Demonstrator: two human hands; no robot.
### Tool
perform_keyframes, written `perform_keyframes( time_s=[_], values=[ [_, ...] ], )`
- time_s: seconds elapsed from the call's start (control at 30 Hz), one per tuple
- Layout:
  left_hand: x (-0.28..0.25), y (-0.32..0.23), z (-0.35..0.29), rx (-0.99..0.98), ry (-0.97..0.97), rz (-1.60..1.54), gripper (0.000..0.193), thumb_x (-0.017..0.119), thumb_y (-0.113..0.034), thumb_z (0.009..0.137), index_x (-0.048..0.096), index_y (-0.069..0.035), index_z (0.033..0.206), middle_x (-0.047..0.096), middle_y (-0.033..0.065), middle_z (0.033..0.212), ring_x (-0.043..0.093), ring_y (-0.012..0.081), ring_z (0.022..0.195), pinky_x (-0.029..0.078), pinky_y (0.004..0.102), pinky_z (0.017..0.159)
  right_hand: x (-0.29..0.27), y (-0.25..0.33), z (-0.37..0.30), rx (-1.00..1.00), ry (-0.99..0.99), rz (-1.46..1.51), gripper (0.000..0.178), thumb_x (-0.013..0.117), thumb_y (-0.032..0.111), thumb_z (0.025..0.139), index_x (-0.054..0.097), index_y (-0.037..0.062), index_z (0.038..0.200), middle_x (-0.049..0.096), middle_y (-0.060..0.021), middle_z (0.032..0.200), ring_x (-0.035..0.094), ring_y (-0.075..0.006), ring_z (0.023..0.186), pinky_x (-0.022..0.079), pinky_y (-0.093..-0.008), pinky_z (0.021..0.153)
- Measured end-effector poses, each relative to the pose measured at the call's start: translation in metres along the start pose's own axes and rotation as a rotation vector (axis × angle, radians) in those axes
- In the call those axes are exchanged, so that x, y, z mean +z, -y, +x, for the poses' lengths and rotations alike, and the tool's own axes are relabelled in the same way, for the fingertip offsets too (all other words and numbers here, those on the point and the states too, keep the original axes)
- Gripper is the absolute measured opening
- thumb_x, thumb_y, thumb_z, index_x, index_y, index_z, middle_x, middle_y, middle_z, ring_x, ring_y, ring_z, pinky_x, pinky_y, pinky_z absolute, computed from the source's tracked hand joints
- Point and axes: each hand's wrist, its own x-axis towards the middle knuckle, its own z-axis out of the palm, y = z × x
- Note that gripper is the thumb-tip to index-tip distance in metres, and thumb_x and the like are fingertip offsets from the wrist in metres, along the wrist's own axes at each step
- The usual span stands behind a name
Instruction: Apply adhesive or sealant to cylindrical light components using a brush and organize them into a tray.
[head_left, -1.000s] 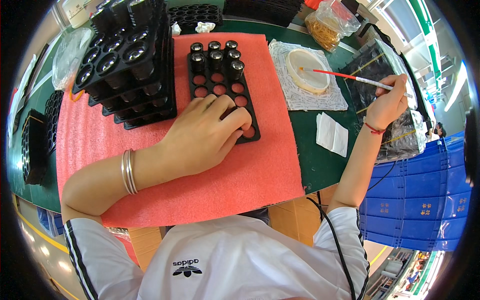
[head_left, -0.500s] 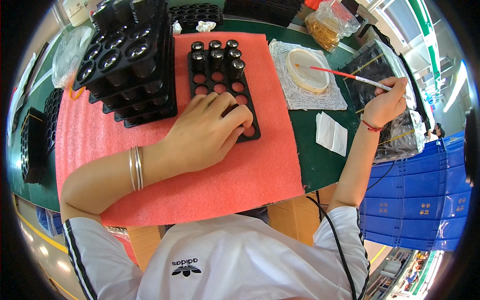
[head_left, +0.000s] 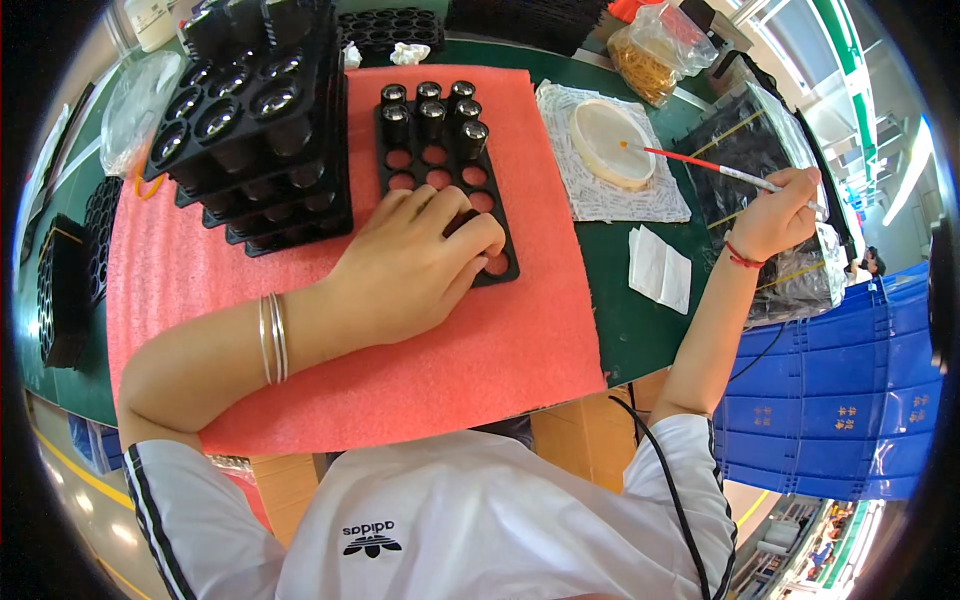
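Note:
My left hand rests on the near part of a black tray with round holes, its fingers curled down. A dark bit shows between the fingers, but what they grip is hidden. Several black cylinders with shiny, glassy tops stand in the far holes of the tray; nearer holes show the pink mat through them. On the right, my right hand pinches a thin red and white paintbrush. Its orange tip is over a round, shallow, cream-coloured dish on a folded printed cloth.
Stacked black trays with more shiny-topped cylinders stand left on the pink foam mat. A folded white tissue lies on the green table. Behind sits a bag of yellowish strands; a blue bin is at right.
The paintbrush has shifted right and slightly nearer with my right hand, its tip moving from the dish's middle toward its right side. My left hand has barely moved.

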Motion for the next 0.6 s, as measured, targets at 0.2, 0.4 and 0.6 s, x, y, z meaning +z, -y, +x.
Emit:
perform_keyframes(
  time_s=[0.2, 0.4, 0.6],
  values=[
    [-0.003, 0.0, 0.0, -0.002, 0.017, 0.018, 0.018, 0.058, -0.007, 0.075, 0.051, -0.01, 0.091, 0.046, 0.0089, 0.089, 0.047, 0.0285, 0.083, 0.038, 0.0394, 0.075, 0.004, 0.001, -0.003, 0.163, 0.087, 0.11, 0.039, 0.041, 0.026, 0.093, 0.044, 0.0079, 0.058, 0.04, 0.0025, 0.053, 0.034, -0.005, 0.048, 0.024, -0.021, 0.044],
    [-0.004, -0.003, 0.002, -0.033, 0.068, 0.011, 0.018, 0.057, -0.006, 0.075, 0.05, -0.011, 0.091, 0.046, 0.0096, 0.092, 0.047, 0.0301, 0.087, 0.037, 0.0401, 0.078, 0.001, -0.017, 0.003, 0.093, 0.134, 0.038, 0.034, 0.041, 0.017, 0.091, 0.043, 0.0058, 0.059, 0.041, -0.003, 0.052, 0.036, -0.0121, 0.046, 0.032, -0.0256, 0.047],
    [-0.006, -0.005, 0.003, -0.061, 0.102, 0.015, 0.018, 0.057, -0.006, 0.076, 0.05, -0.01, 0.091, 0.046, 0.0103, 0.094, 0.047, 0.0311, 0.088, 0.036, 0.0407, 0.08, 0.004, -0.019, 0.005, 0.317, 0.078, 0.096, 0.042, 0.04, 0.029, 0.091, 0.045, 0.0066, 0.056, 0.04, -0.0002, 0.053, 0.035, -0.0082, 0.048, 0.027, -0.0227, 0.045]
  ],
)
